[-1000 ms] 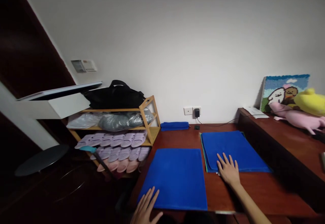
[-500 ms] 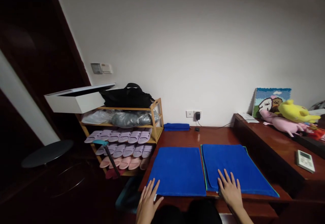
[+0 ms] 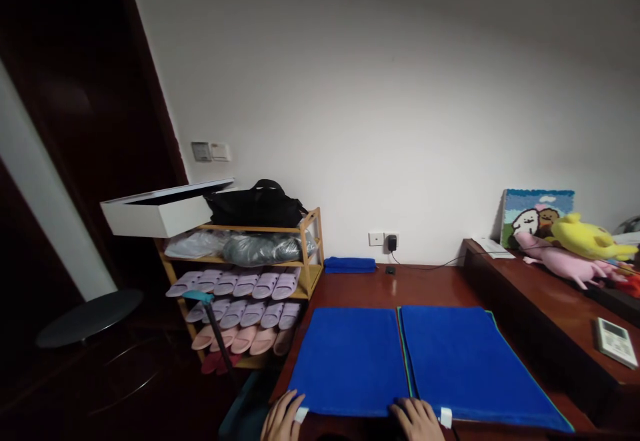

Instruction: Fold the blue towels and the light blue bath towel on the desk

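Resting fingers on the near corners of the left blue towel [image 3: 353, 358] at the bench's [image 3: 430, 286] front edge, left hand [image 3: 283, 416] and right hand [image 3: 417, 420] are probably steadying it flat, can't tell if either grip is clamped.

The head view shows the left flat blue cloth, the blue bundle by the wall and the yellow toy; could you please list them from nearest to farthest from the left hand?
1. Left flat blue cloth: its near left corner is at the left hand.
2. Blue bundle: back of the table, by the wall.
3. Yellow toy: far right, on the ledge.
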{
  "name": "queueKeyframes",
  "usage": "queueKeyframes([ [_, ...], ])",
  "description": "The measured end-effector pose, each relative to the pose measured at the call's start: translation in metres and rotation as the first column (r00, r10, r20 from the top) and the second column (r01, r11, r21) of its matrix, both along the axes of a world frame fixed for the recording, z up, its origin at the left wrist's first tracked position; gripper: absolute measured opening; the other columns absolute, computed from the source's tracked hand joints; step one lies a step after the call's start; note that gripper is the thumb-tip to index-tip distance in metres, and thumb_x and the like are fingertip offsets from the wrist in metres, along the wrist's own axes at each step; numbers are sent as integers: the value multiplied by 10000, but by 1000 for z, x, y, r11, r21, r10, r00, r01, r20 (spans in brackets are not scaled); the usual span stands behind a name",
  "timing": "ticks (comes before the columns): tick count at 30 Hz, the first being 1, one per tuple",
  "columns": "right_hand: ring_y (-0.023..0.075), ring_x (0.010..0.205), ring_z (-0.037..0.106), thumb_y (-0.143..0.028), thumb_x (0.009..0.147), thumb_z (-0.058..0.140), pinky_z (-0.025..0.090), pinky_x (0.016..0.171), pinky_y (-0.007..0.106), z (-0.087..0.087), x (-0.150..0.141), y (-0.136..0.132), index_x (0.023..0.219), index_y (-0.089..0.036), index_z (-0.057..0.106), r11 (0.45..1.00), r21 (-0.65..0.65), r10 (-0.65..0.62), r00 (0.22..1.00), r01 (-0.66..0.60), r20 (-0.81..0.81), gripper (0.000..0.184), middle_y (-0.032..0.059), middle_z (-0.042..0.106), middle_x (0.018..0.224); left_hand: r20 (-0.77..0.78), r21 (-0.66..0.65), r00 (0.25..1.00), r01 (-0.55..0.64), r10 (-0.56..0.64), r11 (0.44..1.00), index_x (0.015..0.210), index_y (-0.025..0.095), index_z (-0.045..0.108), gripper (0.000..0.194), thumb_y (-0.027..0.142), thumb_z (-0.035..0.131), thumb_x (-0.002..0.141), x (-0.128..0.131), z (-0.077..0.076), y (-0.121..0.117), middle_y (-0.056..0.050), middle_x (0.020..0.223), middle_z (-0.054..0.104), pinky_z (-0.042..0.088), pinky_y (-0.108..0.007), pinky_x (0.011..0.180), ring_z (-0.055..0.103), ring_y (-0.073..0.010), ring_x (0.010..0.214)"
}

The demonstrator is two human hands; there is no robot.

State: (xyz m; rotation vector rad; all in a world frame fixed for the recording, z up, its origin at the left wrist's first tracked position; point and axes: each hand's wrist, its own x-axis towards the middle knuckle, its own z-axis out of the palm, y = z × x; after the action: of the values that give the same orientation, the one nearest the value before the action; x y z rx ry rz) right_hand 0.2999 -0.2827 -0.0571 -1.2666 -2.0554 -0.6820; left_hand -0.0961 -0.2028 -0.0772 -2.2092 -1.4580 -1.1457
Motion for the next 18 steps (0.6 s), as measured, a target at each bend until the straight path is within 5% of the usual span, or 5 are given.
queueKeyframes([
  [4, 174, 691, 607, -100, 897, 514, 420, 733, 313, 13, -17, -2, 925, -287, 653, 998, -32, -56, 986, 52, -156, 235, -29, 669, 760, -4, -19, 1000, -28, 28, 999, 1051, 307, 774, 388, 173, 455, 876, 3, 13, -4, -11, 1093, 796, 613, -412, 927, 747, -244, 1018],
  [9, 190, 798, 636, -44, 888, 495, 459, 791, 325, 81, -11, -11, 1068, -278, 644, 980, -197, -52, 987, 22, -150, 331, -10, 689, 864, 13, 32, 998, -60, 60, 998, 1077, 274, 751, 355, 242, 419, 954, 12, 61, -11, -37, 1047, 794, 596, -428, 889, 742, -257, 971],
  [12, 204, 899, 650, -61, 918, 487, 490, 849, 350, 142, 5, -13, 1255, -257, 604, 985, -173, -12, 994, -7, -108, 407, 35, 715, 1000, -31, 56, 998, -58, 60, 997, 1094, 248, 739, 357, 279, 397, 996, 14, 115, -18, -56, 1048, 790, 577, -415, 876, 734, -260, 957],
  [18, 216, 1057, 625, -90, 980, 458, 521, 902, 375, 275, 59, -35, 1324, -291, 604, 983, -151, 122, 988, -107, 96, 424, 73, 674, 1223, -259, 110, 966, 37, -8, 993, 1206, 276, 706, 389, 311, 350, 1055, 8, 257, -46, -53, 1207, 749, 489, -450, 1002, 673, -280, 1113],
])
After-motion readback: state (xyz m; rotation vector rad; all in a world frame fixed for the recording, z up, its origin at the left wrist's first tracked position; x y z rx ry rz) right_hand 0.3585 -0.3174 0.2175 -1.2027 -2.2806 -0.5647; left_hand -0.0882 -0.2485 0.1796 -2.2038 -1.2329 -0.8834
